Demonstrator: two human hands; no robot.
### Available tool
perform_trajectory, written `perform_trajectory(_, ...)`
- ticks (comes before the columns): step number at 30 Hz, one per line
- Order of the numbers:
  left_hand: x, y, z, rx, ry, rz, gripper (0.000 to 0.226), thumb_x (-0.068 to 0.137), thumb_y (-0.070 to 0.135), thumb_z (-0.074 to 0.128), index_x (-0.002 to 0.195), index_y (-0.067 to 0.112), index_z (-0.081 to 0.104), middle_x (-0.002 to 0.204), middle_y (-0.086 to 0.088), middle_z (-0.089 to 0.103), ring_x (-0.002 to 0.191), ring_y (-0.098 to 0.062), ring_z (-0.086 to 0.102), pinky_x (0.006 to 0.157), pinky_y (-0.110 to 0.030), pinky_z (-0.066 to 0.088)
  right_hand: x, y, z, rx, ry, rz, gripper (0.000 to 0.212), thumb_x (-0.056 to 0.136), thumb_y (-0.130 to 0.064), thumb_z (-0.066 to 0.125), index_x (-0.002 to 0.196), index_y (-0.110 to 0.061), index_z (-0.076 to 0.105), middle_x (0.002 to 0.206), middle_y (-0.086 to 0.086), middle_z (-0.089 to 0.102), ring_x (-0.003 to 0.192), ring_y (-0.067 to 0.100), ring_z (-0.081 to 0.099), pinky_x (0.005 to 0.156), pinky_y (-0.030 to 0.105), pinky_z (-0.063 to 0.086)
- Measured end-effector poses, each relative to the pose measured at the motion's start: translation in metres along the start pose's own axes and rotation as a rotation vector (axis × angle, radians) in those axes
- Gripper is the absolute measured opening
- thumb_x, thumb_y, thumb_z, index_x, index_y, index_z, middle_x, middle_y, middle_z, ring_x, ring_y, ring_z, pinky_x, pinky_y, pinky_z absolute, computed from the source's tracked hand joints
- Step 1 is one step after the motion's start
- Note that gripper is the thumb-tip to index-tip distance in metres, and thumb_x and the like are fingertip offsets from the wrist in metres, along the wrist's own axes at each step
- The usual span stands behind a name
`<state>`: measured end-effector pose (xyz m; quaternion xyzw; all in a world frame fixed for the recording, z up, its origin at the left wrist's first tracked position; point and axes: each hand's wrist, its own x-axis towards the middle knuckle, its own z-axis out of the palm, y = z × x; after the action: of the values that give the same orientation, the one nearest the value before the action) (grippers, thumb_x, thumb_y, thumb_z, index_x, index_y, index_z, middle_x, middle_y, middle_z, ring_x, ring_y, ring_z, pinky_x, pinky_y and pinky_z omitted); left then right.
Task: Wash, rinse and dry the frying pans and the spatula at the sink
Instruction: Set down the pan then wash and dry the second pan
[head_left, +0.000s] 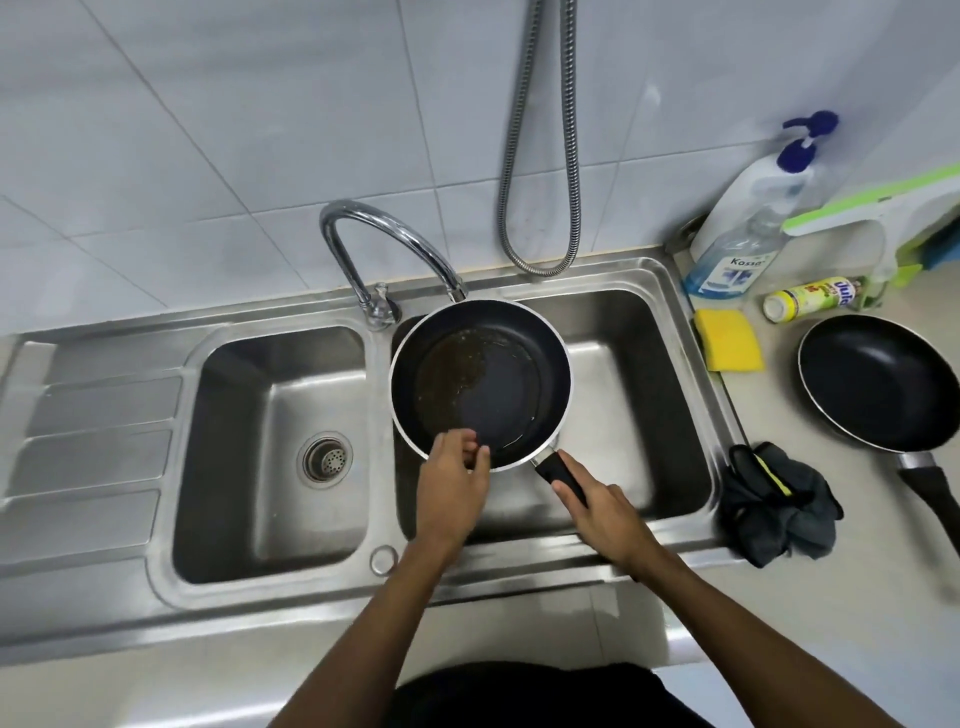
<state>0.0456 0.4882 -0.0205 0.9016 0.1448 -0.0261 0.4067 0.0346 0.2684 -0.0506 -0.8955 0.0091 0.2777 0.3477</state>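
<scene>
The sink's (93, 405) left basin (270, 415) shows only its drain. Under the faucet (384, 244), over the right basin, a greasy frying pan (493, 374) is held. The left hand (452, 483) curls its fingers over the pan's near rim, and the right hand (602, 509) wraps round the black handle (558, 470). On the counter (769, 410), a yellow sponge (730, 340) and a dark cloth (779, 509) lie along its left edge, with a second frying pan (878, 384) beside them.

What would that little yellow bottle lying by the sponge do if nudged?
The yellow bottle looks round and lies on its side, so it would probably roll. Likely not far: the soap bottle stands just behind it, the frying pan on the counter just in front. Being small, it is probably light.
</scene>
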Motion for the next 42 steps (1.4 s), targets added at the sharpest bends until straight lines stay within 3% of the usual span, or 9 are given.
perform_trajectory(6, -0.047, 0.012, 0.034, -0.241, -0.281, -0.402, 0.026, 0.106, 0.04, 0.054, 0.092, 0.02, 0.063, 0.096, -0.007, 0.072, 0.089, -0.022, 0.071, 0.088, -0.038, 0.057, -0.018, -0.014, 0.013, 0.06, 0.086, 0.02, 0.053, 0.105, -0.055, 0.033, 0.156, -0.043, 0.025, 0.116, 0.01, 0.071, 0.095, 0.03, 0.064, 0.083, 0.037, 0.049)
perform_trajectory(11, -0.045, 0.036, 0.055, -0.896, -0.446, -0.762, 0.047, 0.098, 0.058, 0.059, 0.112, 0.015, 0.071, 0.105, -0.007, 0.078, 0.093, -0.021, 0.075, 0.078, -0.034, 0.061, -0.041, -0.029, 0.021, 0.201, 0.103, 0.022, 0.045, 0.109, -0.042, 0.026, 0.153, -0.052, 0.025, 0.125, 0.002, 0.069, 0.097, 0.016, 0.068, 0.088, 0.034, 0.057)
perform_trajectory(15, -0.037, 0.042, 0.073, -0.876, -0.393, -0.862, 0.061, 0.086, 0.063, 0.071, 0.114, 0.01, 0.072, 0.106, -0.01, 0.079, 0.101, -0.028, 0.075, 0.093, -0.047, 0.061, -0.048, -0.028, 0.026, 0.264, 0.088, 0.024, 0.041, 0.108, -0.04, 0.025, 0.145, -0.057, 0.028, 0.121, -0.001, 0.069, 0.092, 0.015, 0.071, 0.083, 0.04, 0.062)
perform_trajectory(21, -0.043, 0.06, 0.081, -0.747, -0.237, -0.768, 0.044, 0.089, 0.053, 0.074, 0.091, 0.01, 0.072, 0.096, -0.01, 0.078, 0.095, -0.028, 0.074, 0.091, -0.042, 0.061, -0.049, -0.027, 0.02, 0.32, 0.085, 0.039, 0.038, 0.109, -0.041, 0.028, 0.147, -0.045, 0.03, 0.121, -0.003, 0.068, 0.09, 0.012, 0.07, 0.084, 0.035, 0.063)
perform_trajectory(26, -0.054, 0.074, 0.084, -0.645, -0.147, -0.584, 0.044, 0.096, 0.051, 0.065, 0.077, 0.012, 0.073, 0.075, -0.005, 0.076, 0.079, -0.021, 0.075, 0.082, -0.04, 0.063, -0.058, -0.03, 0.001, 0.403, 0.052, 0.027, 0.032, 0.109, -0.042, 0.03, 0.14, -0.043, 0.037, 0.108, -0.002, 0.072, 0.079, 0.014, 0.072, 0.07, 0.027, 0.062)
perform_trajectory(30, -0.055, 0.078, 0.086, -0.61, -0.055, -0.545, 0.048, 0.096, 0.05, 0.066, 0.066, 0.013, 0.07, 0.059, 0.004, 0.07, 0.062, -0.011, 0.07, 0.069, -0.029, 0.059, -0.056, -0.01, -0.044, 0.207, -0.03, -0.155, 0.024, 0.106, -0.04, 0.043, 0.127, -0.046, 0.053, 0.1, -0.01, 0.074, 0.075, 0.006, 0.069, 0.075, 0.03, 0.059)
perform_trajectory(33, -0.058, 0.07, 0.085, -0.749, -0.057, -0.604, 0.05, 0.095, 0.043, 0.071, 0.059, 0.012, 0.055, 0.049, -0.002, 0.052, 0.047, -0.019, 0.055, 0.053, -0.03, 0.052, -0.022, 0.029, -0.103, -0.005, 0.153, -0.171, 0.024, 0.1, -0.035, 0.054, 0.122, -0.038, 0.062, 0.104, -0.007, 0.074, 0.088, 0.019, 0.07, 0.084, 0.04, 0.057)
perform_trajectory(37, -0.072, 0.061, 0.081, -0.751, -0.108, -0.597, 0.046, 0.096, 0.04, 0.07, 0.067, 0.011, 0.048, 0.052, -0.004, 0.041, 0.04, -0.015, 0.041, 0.04, -0.024, 0.04, 0.046, 0.063, -0.186, -0.28, 0.534, -0.07, 0.039, 0.095, -0.024, 0.061, 0.132, -0.011, 0.057, 0.122, 0.022, 0.06, 0.113, 0.044, 0.055, 0.094, 0.051, 0.047)
perform_trajectory(42, -0.077, 0.064, 0.076, -0.733, -0.13, -0.566, 0.04, 0.095, 0.034, 0.074, 0.081, 0.01, 0.046, 0.053, -0.002, 0.04, 0.039, -0.014, 0.038, 0.037, -0.025, 0.036, 0.111, 0.086, -0.228, -0.529, 0.525, 0.055, 0.058, 0.092, -0.03, 0.063, 0.139, -0.001, 0.047, 0.132, 0.037, 0.048, 0.12, 0.052, 0.047, 0.102, 0.055, 0.037)
